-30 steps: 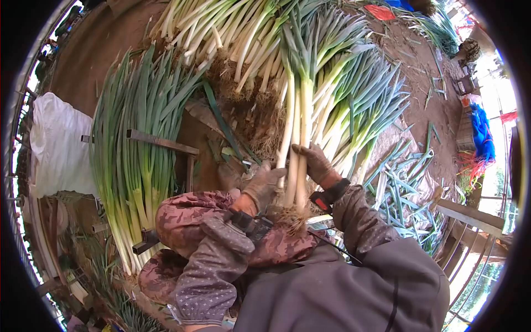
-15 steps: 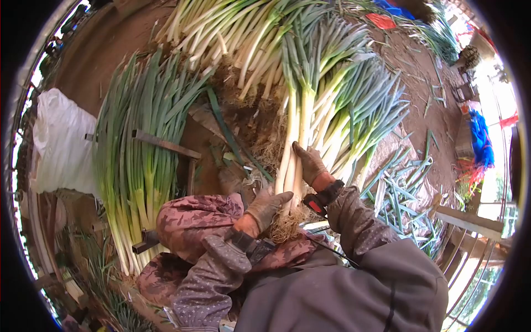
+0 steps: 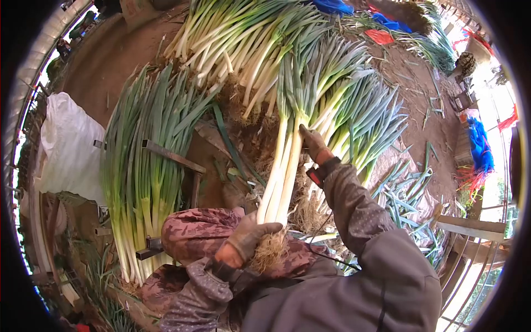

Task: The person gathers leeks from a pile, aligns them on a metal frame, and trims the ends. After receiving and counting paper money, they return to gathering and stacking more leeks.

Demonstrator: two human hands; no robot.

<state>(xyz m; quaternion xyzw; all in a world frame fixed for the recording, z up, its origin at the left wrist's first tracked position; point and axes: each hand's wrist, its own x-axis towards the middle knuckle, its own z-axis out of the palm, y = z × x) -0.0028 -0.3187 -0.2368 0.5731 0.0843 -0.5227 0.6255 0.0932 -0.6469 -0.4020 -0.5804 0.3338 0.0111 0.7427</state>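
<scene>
Right hand (image 3: 314,143) has slid up the leeks (image 3: 283,174), so they are held high and low | left hand (image 3: 247,237): closed round them near the roots (image 3: 270,252) | right grip: touching, can't tell how closed | leeks: tilted, roots over the legs (image 3: 196,235)

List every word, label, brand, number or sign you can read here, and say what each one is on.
No text can be read anywhere in this view.
White sack: no readable print on the side that shows.
Black-and-red wrist device on the right arm: too small to make out any marking.
Held leeks: no label or tag visible.
Blurred items along the far edges: too unclear to tell.
</scene>
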